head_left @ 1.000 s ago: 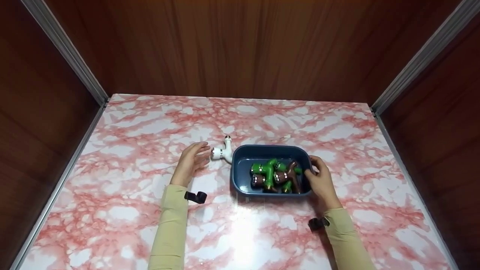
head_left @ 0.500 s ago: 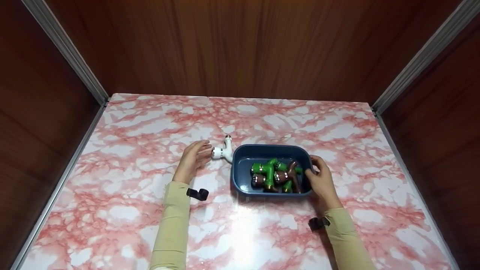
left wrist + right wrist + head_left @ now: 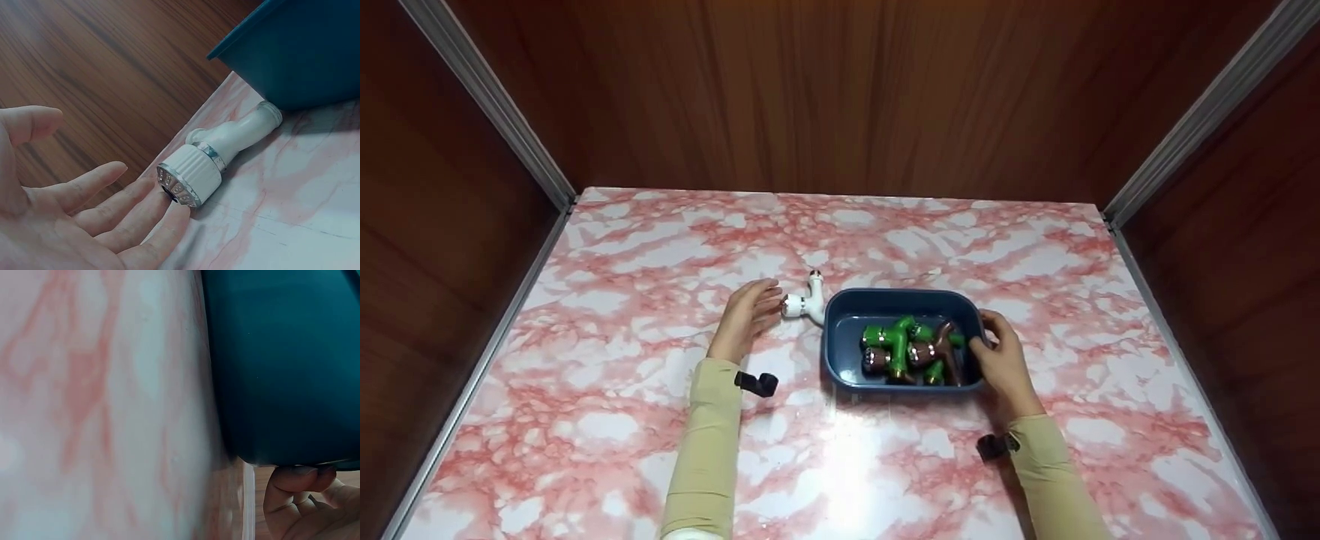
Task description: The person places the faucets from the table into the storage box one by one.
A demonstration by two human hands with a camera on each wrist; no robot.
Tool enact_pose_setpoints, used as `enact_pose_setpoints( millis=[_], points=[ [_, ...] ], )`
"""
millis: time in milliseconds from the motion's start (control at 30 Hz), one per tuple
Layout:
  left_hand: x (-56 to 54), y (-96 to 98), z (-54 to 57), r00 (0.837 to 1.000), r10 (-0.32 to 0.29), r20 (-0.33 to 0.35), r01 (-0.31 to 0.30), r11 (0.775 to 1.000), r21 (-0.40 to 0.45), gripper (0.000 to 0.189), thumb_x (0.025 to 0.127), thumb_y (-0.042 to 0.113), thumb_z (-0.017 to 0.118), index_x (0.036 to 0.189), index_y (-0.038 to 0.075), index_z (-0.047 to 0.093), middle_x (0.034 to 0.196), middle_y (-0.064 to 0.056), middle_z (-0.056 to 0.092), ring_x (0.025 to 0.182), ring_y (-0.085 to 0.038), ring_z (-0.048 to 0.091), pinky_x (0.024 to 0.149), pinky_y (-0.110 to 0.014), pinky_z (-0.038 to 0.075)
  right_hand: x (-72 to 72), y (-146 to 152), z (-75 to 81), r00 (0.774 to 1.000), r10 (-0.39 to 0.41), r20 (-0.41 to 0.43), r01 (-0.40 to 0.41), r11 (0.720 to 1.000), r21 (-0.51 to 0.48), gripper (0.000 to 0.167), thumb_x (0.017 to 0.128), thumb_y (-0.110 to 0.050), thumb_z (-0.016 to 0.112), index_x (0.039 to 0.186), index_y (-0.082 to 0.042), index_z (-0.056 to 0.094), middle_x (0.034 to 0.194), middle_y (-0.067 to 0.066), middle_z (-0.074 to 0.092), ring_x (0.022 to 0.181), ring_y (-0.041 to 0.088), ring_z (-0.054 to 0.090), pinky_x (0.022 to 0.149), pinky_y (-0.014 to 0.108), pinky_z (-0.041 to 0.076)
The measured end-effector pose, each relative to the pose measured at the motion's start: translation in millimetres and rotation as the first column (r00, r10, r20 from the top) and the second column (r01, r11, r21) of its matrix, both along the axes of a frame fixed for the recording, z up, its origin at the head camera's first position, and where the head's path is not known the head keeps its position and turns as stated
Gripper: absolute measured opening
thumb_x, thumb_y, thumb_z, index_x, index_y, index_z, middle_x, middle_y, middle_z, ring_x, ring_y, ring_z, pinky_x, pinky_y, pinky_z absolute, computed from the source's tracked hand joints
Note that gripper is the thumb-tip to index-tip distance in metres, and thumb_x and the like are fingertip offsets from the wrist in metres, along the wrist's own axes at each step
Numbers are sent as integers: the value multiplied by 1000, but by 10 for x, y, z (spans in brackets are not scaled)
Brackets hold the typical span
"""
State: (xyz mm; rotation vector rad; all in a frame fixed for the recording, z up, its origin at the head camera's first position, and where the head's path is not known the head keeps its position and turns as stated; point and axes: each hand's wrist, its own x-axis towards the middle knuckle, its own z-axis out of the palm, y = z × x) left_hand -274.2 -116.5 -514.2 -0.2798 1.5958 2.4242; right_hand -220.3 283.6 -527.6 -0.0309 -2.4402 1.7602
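Palm turned toward the white tap (image 3: 812, 305), my left hand (image 3: 744, 321) has its fingers spread and relaxed. In the left wrist view the fingertips overlap the edge of the tap's round ribbed knob (image 3: 197, 171); whether they touch it I cannot tell. That tap lies on the table against the left side of a blue plastic bin (image 3: 900, 302). My right hand (image 3: 1006, 366) grips the bin's right rim, thumb at the top and fingers on the outer side. Inside the bin lie several taps, such as a green tap (image 3: 899, 351) and a brown tap (image 3: 949, 361), partly overlapping.
The bin stands on a red-and-white marbled tabletop (image 3: 660, 247). Dark wood panels (image 3: 840, 97) close in the back and both sides, with metal strips (image 3: 495, 105) at the corners. A black wrist mount (image 3: 757, 383) sticks out from the left sleeve.
My left hand and forearm have shifted slightly forward and right, nearer the white tap's knob. The right hand, the bin and the taps stay where they were.
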Motion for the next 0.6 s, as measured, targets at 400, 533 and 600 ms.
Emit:
enact_pose_setpoints(
  millis=[400, 533, 600],
  points=[
    [-64, 46, -65, 1000, -1, 12, 1, 1000, -27, 47, 97, 24, 54, 131, -6, 44, 138, -27, 42, 124, -34, 46, 103, -49, 40, 40, -35, 130, 1000, 13, -14, -13, 1000, -10, 42, 86, 15, 51, 128, 11, 47, 122, 30, 52, 112, 36, 49, 78, 15, 43],
    [-85, 66, -60, 1000, -3, 16, 4, 1000, -28, 46, 97, 23, 55, 130, -6, 43, 138, -27, 42, 124, -33, 46, 102, -49, 41, 99, -93, 266, 1000, 24, -18, -24, 1000, 1, 42, 85, 16, 51, 127, 15, 46, 121, 34, 51, 112, 39, 48, 79, 16, 42],
    [-94, 70, -52, 1000, -5, 18, 6, 1000, -29, 48, 96, 24, 57, 130, -6, 43, 137, -27, 43, 124, -33, 47, 101, -49, 42, 109, -103, 287, 1000, 26, -12, -26, 1000, 13, 42, 86, 16, 50, 128, 15, 46, 122, 33, 50, 113, 39, 48, 80, 17, 41]
  ],
)
